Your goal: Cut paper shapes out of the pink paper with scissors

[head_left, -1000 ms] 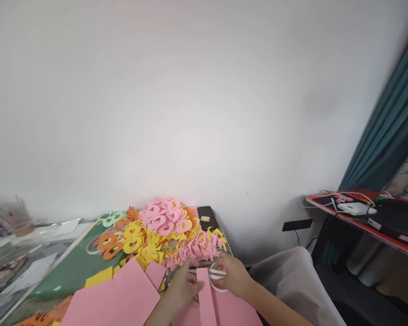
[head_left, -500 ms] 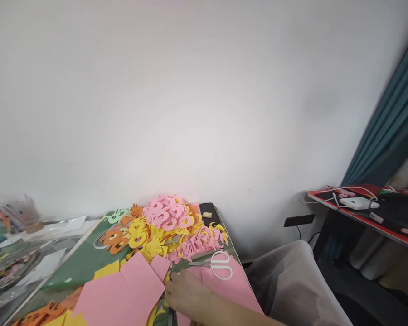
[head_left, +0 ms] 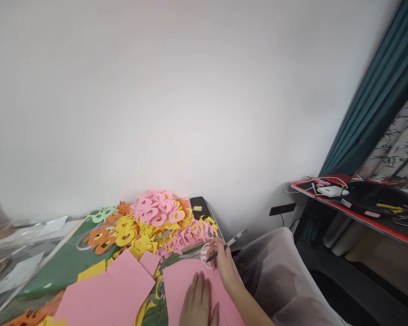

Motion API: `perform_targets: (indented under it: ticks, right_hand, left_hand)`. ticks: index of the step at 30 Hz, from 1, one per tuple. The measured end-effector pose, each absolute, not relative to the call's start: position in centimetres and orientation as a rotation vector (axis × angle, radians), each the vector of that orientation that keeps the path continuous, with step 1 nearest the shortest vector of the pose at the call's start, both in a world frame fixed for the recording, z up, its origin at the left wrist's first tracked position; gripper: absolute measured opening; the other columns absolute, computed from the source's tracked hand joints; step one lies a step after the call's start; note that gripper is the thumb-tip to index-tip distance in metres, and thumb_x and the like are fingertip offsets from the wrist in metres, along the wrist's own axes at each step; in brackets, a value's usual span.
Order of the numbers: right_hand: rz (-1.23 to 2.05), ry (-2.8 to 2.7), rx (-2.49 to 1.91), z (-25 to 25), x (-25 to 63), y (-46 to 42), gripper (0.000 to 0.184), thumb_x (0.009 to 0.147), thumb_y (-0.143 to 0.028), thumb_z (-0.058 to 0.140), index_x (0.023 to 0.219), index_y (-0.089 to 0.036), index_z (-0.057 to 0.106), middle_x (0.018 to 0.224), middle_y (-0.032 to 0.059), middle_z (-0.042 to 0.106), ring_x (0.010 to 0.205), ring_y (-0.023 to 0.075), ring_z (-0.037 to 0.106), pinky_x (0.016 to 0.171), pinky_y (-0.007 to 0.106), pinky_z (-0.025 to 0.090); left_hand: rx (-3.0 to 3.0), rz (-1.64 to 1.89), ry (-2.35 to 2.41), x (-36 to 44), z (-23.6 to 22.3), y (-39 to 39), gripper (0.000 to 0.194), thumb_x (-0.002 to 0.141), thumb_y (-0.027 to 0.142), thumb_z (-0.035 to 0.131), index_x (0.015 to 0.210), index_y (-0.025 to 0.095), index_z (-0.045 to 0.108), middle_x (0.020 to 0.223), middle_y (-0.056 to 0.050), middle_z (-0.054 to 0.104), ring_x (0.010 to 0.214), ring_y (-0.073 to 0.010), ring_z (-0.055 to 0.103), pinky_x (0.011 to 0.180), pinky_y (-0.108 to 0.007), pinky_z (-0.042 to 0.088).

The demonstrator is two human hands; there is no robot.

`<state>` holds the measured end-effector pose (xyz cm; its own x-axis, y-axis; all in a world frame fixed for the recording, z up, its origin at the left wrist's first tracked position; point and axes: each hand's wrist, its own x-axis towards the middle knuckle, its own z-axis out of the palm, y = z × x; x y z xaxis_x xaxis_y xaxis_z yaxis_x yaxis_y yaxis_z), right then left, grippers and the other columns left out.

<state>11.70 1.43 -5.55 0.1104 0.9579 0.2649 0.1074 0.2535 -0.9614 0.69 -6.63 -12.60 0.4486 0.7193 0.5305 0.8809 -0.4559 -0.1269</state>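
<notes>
My left hand [head_left: 197, 301] lies flat, fingers stretched out, on a pink sheet of paper [head_left: 177, 276] at the front edge of the view. In my right hand [head_left: 221, 258] is a pen [head_left: 236, 237] with a dark front and a grey barrel, its tip pointing left and down over the sheet's upper part. Just behind that hand lie scissors [head_left: 190, 256] with white handles, partly hidden by the fingers. Left of the sheet is a stack of larger pink paper [head_left: 105, 290] with yellow paper [head_left: 92, 270] under it.
Pink cut-outs [head_left: 158, 208], yellow cut-outs [head_left: 125, 230], orange cut-outs [head_left: 100, 240] and pink scraps [head_left: 187, 237] heap against the wall. A black phone [head_left: 200, 203] lies beyond. A red-edged table [head_left: 370, 222] stands at right, a cluttered surface [head_left: 37, 235] at left.
My right hand has moved from the pink sheet's left side to its upper right and now holds the pen. My left hand has come into view on the sheet. The view has turned slightly right.
</notes>
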Motion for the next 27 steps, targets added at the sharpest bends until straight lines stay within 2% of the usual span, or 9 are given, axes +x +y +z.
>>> perform_targets:
  ticks: [2, 4, 9, 13, 16, 21, 27]
  right_hand:
    - [0.99, -1.225, -1.137, -6.7, 11.3, 0.9, 0.052, 0.083, -0.05, 0.008, 0.062, -0.019, 0.044, 0.039, -0.0015, 0.048, 0.025, 0.0089, 0.032, 0.029, 0.02, 0.022]
    - [1.11, -1.129, -1.077, -7.5, 10.7, 0.8, 0.056, 0.081, -0.054, 0.01, 0.057, -0.018, 0.045, 0.041, -0.0002, 0.048, 0.028, 0.0085, 0.036, 0.031, 0.02, 0.025]
    - [1.106, -1.111, -1.043, -7.6, 10.1, 1.5, 0.052, 0.081, -0.054, 0.015, 0.053, -0.019, 0.043, 0.038, -0.0039, 0.039, 0.031, 0.0083, 0.033, 0.034, 0.021, 0.025]
    - [1.08, -1.236, -1.057, -7.9, 9.9, 1.2, 0.042, 0.075, -0.053, 0.039, 0.051, -0.019, 0.044, 0.036, -0.0069, 0.033, 0.033, 0.0083, 0.032, 0.038, 0.022, 0.027]
    - [1.051, -1.333, -1.083, -8.5, 9.8, 1.1, 0.04, 0.07, -0.046, 0.05, 0.044, -0.019, 0.038, 0.038, -0.0067, 0.032, 0.039, 0.0086, 0.033, 0.042, 0.022, 0.029]
    - [0.979, -1.405, -1.131, -9.0, 10.0, 1.4, 0.04, 0.072, -0.039, 0.047, 0.044, -0.021, 0.026, 0.042, -0.0068, 0.026, 0.043, 0.0087, 0.03, 0.044, 0.022, 0.027]
    - [0.954, -1.466, -1.145, -9.2, 10.1, 1.5, 0.035, 0.073, -0.033, 0.044, 0.043, -0.02, 0.028, 0.043, -0.0058, 0.031, 0.043, 0.0087, 0.032, 0.044, 0.021, 0.028]
  left_hand:
    - [-2.29, -0.601, -1.463, 0.7, -12.8, -6.6, 0.043, 0.074, 0.033, 0.048, 0.113, 0.017, 0.051, 0.117, -0.01, 0.054, 0.105, -0.0251, 0.051, 0.081, -0.033, 0.046]
    - [-2.29, -0.586, -1.481, 0.8, -12.8, -6.9, 0.043, 0.073, 0.032, 0.048, 0.114, 0.018, 0.051, 0.119, -0.008, 0.053, 0.106, -0.0255, 0.05, 0.082, -0.033, 0.045]
    - [-2.346, -0.509, -1.337, 0.6, -12.3, -7.3, 0.04, 0.078, 0.035, 0.043, 0.114, 0.018, 0.051, 0.117, -0.006, 0.054, 0.102, -0.0224, 0.053, 0.075, -0.027, 0.048]
    - [-2.385, -0.546, -1.445, 0.4, -12.0, -7.4, 0.04, 0.077, 0.034, 0.045, 0.115, 0.024, 0.05, 0.118, -0.004, 0.054, 0.104, -0.0222, 0.052, 0.077, -0.029, 0.047]
    - [-2.438, -0.576, -1.526, 0.5, -11.3, -7.7, 0.04, 0.076, 0.035, 0.046, 0.115, 0.024, 0.049, 0.118, -0.004, 0.054, 0.106, -0.023, 0.05, 0.079, -0.03, 0.046]
    - [-2.482, -0.61, -1.545, 0.8, -10.1, -8.3, 0.04, 0.077, 0.033, 0.045, 0.116, 0.023, 0.048, 0.126, -0.003, 0.046, 0.112, -0.0236, 0.044, 0.082, -0.03, 0.044]
    - [-2.499, -0.575, -1.57, 0.9, -10.4, -8.2, 0.041, 0.077, 0.033, 0.044, 0.116, 0.023, 0.048, 0.127, -0.004, 0.044, 0.113, -0.0248, 0.043, 0.082, -0.032, 0.043]
